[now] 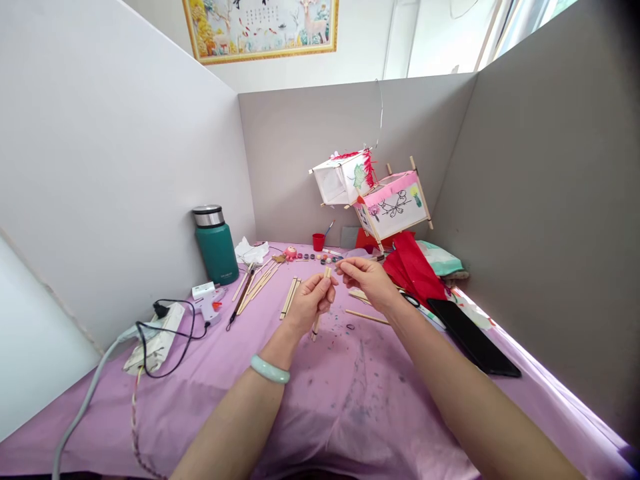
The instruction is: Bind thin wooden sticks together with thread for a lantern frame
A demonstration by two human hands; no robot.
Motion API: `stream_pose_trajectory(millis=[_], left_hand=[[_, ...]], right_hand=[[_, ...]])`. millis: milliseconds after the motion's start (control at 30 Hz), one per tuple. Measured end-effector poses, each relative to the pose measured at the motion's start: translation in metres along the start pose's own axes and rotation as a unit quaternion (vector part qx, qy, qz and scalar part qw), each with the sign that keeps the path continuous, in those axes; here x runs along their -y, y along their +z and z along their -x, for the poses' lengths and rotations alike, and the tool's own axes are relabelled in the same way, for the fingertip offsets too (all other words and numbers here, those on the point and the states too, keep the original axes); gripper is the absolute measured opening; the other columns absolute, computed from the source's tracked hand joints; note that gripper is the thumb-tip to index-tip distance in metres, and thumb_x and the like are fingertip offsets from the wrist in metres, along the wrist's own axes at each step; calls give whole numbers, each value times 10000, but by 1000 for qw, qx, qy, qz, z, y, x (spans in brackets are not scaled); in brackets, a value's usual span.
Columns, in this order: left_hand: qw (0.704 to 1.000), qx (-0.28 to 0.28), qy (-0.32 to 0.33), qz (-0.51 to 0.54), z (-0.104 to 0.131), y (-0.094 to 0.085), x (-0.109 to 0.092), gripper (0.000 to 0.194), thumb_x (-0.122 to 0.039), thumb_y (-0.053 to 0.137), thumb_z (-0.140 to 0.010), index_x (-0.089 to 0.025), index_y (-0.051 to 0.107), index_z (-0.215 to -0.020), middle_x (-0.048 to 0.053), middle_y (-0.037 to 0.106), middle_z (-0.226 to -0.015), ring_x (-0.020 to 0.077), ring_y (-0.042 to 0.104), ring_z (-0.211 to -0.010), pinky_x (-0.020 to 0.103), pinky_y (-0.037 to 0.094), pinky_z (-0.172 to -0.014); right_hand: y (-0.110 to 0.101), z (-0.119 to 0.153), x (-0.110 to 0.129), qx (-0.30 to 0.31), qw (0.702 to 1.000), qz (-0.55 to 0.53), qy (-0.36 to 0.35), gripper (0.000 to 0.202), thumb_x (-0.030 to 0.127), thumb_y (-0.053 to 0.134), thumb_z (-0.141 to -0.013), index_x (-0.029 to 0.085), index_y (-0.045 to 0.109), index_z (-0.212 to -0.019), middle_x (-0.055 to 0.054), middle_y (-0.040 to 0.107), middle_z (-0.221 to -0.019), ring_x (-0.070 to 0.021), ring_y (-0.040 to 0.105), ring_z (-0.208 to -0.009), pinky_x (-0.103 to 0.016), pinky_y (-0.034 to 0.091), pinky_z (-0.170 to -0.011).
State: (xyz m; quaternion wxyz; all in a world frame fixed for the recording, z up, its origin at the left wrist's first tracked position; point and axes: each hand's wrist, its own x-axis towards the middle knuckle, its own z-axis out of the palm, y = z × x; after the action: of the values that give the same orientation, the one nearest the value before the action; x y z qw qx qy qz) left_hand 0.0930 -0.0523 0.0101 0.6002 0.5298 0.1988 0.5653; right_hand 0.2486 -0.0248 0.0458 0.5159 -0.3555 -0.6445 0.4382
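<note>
Pinching wooden sticks (315, 329) above the counter (375, 407), left hand (311, 301) has open room nearside, grey panels (535, 187) well away. Right hand (369, 277) has its fingertips together, can't make out on what.

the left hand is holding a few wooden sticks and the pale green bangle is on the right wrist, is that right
Not quite: in the head view, the pale green bangle is on the left wrist. The left hand is indeed holding a few wooden sticks.
</note>
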Motion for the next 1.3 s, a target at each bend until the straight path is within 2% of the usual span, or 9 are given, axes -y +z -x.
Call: stream_pose_trajectory(millis=[100, 300, 433, 567, 667, 800, 867, 1000, 1300], left_hand=[[1000, 1, -7, 5, 0, 0, -1, 300, -446, 643, -794, -161, 563, -848, -50, 464, -546, 17, 259, -383, 162, 152, -380], [999, -44, 6, 27, -1, -3, -3, 315, -460, 634, -801, -167, 517, -787, -73, 374, -506, 23, 200, -381, 168, 114, -368], [993, -97, 57, 43, -2, -3, -4, 312, -462, 637, -797, -179, 505, -794, -75, 378, -507, 29, 212, -384, 167, 125, -371], [995, -85, 37, 18, -4, -2, 0, 319, -471, 634, -794, -175, 516, -799, -67, 414, -520, 24, 212, -383, 165, 130, -370], [996, -77, 34, 6, -4, -2, 3, 316, -471, 623, -802, -174, 518, -811, -67, 418, -526, 23, 216, -383, 167, 135, -371], [996, -81, 46, -11, -3, -1, 3, 314, -475, 604, -814, -173, 524, -843, -75, 408, -533, 23, 212, -385, 173, 137, -375], [996, -71, 43, -38, -2, 0, 3, 323, -465, 627, -797, -166, 546, -887, -82, 393, -533, 24, 223, -391, 175, 146, -381], [994, -43, 33, -100, -2, 1, 6, 398, -440, 677, -755, -154, 579, -1014, -95, 358, -529, 32, 266, -407, 182, 178, -395], [981, -105, 56, -155, -6, -1, 8, 309, -417, 695, -723, -161, 524, -760, -92, 372, -497, 32, 284, -408, 183, 220, -405]], right_hand=[[-20, 2, -8, 76, 974, 210, 29, 168, 308, 590, -733, 167, 675, -767, -11, 638, -685, -113, 543, -584, -226, 407, -539], [-18, 17, -11, 200, 804, 560, 34, 117, 230, 634, -687, 242, 735, -745, -20, 719, -767, -188, 638, -744, -256, 413, -620], [4, 27, -9, 247, 721, 646, 42, 159, 224, 635, -697, 212, 753, -803, -88, 734, -832, -241, 666, -811, -278, 426, -616], [13, 32, -11, 265, 687, 677, 24, 231, 127, 545, -727, 152, 746, -838, -151, 728, -886, -249, 670, -839, -287, 431, -637], [7, 27, -16, 248, 737, 628, 23, 161, 124, 555, -692, 145, 709, -734, -118, 713, -779, -215, 643, -740, -277, 413, -612], [-8, 16, -13, 174, 933, 314, 6, 92, 223, 547, -764, 168, 609, -724, -1, 607, -658, -117, 530, -593, -229, 383, -546], [-11, 14, -6, 132, 981, 144, -6, 135, 311, 571, -790, 178, 582, -767, 30, 543, -630, -98, 474, -550, -223, 364, -516], [-6, 16, 3, 100, 995, 4, -28, 187, 355, 643, -763, 183, 570, -758, 52, 475, -588, -81, 417, -522, -225, 339, -508], [4, 16, -5, 67, 996, 24, -53, 200, 361, 658, -761, 183, 567, -769, 41, 515, -643, -80, 452, -530, -231, 364, -506]])
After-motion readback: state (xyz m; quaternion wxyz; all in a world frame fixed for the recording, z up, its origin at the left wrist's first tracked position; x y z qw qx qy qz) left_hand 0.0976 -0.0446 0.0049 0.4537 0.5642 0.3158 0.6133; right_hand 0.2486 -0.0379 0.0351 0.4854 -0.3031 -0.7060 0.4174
